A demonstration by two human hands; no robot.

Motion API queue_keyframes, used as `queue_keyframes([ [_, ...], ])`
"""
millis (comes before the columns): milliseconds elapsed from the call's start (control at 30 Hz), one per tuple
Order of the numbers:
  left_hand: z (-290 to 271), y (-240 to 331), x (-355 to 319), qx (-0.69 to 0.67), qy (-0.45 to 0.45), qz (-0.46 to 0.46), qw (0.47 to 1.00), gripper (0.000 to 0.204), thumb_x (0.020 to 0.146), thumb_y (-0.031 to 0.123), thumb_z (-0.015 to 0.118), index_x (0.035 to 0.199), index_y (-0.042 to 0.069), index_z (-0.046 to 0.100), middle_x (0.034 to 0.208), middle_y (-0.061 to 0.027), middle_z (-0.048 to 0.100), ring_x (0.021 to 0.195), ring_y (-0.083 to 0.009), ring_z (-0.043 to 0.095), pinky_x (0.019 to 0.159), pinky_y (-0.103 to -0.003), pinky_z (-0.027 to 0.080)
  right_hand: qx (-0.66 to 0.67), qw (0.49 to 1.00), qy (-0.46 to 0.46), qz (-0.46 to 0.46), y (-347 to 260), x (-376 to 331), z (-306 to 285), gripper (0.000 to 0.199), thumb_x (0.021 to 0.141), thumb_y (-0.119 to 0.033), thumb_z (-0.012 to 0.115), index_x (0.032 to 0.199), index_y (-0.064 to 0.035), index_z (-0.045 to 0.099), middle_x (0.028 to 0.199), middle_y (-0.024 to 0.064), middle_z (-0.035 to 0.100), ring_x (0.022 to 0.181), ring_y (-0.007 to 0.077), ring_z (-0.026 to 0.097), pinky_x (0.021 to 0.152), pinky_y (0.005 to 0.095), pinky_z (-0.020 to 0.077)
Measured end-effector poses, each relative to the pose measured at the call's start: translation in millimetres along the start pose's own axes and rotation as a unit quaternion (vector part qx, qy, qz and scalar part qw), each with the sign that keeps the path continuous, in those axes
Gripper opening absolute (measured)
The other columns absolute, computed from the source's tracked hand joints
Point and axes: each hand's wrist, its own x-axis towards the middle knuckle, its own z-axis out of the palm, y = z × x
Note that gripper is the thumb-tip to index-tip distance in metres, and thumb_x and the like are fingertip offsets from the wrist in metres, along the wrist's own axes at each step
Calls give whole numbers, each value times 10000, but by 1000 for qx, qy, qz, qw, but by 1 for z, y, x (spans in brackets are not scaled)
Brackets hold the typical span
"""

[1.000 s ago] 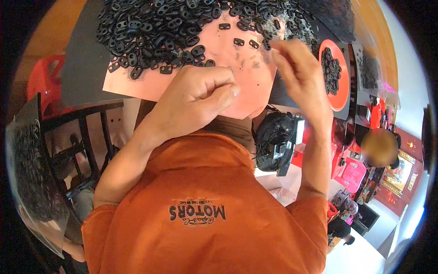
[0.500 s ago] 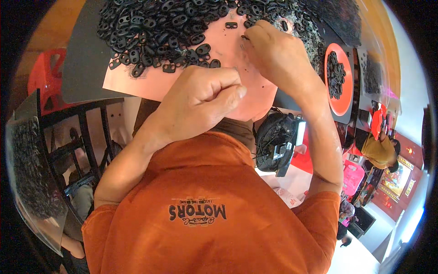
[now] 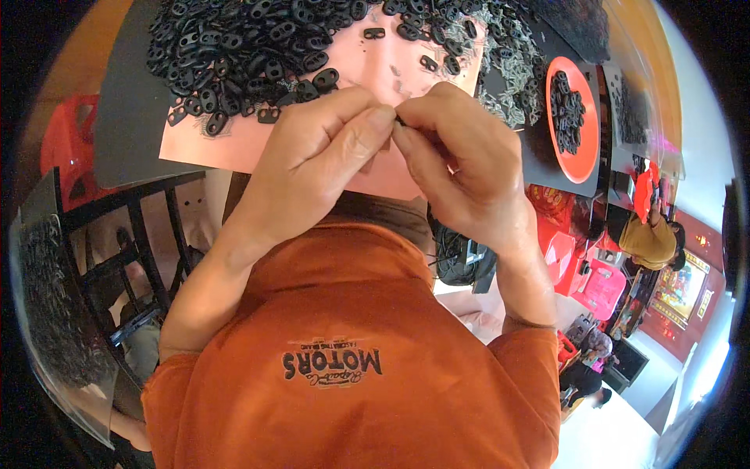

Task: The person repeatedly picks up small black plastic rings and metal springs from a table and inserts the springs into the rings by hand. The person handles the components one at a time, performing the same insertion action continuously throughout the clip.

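Over the near part of a pink sheet (image 3: 205, 150), my two hands meet fingertip to fingertip. My right hand (image 3: 473, 168) is closed in a pinch on a small black piece (image 3: 399, 121), mostly covered by the fingers. My left hand (image 3: 316, 152) is closed too, thumb pressed to the curled fingers right beside that piece; whatever lies inside it is hidden. Beyond them spreads a big heap of black two-hole cord locks (image 3: 234, 47). Single cord locks (image 3: 429, 63) lie loose on the sheet, close to my right hand.
Right of the sheet is a pile of small metal springs (image 3: 512, 70). An orange-red oval plate (image 3: 576, 173) of black parts stands farther right. Red plastic stools (image 3: 66, 144) and a black metal frame (image 3: 144, 234) are at the left. Other people (image 3: 648, 238) appear far right.
My right hand has drawn back from the far side of the sheet toward me, carrying a small black piece. Its fingertips now meet those of my left hand, which has shifted slightly left.
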Motion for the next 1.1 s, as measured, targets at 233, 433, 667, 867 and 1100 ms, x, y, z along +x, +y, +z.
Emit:
queue_keyframes([
  [233, -7, -3, -4, -41, -14, -67, 997, 311, 946, 283, 453, 777, 41, 549, 646, 13, 486, 575, -29, 461, 357, -173, 310, -52, 997, 17, -51, -6, -4, 8, 93, 789, 32, 607, 876, 22, 574, 675, 82, 521, 556, 161, 517, 503, 274, 411],
  [433, -4, -4, -1, -44, 15, 0, 999, 295, 948, 261, 457, 800, 25, 555, 680, 15, 496, 603, -43, 464, 480, -186, 372, 69, 993, 88, 42, 1, -9, 21, 73, 857, -36, 588, 891, 28, 585, 699, 45, 586, 577, 57, 496, 507, 204, 402],
  [667, -1, -3, 1, -22, 43, 13, 999, 274, 944, 258, 476, 838, 21, 565, 686, 15, 503, 634, -48, 459, 577, -191, 381, 198, 958, 125, 167, -8, -9, 31, 81, 834, -17, 571, 899, 30, 574, 738, 134, 588, 625, 232, 598, 556, 296, 462],
  [867, -1, -6, 0, -73, 61, -2, 995, 266, 941, 251, 468, 825, 36, 571, 658, 23, 488, 609, -41, 444, 548, -186, 369, 126, 983, 91, 96, -5, -10, 34, 147, 832, -39, 578, 963, 24, 554, 810, 145, 589, 696, 263, 609, 560, 313, 479],
  [1100, -15, 6, -3, -53, -63, -129, 988, 284, 926, 257, 466, 746, 54, 548, 603, 30, 455, 562, -23, 429, 485, -179, 347, -57, 995, 35, -78, 9, -15, 20, 149, 777, -20, 621, 911, -4, 557, 696, 125, 530, 568, 290, 541, 481, 344, 430],
])
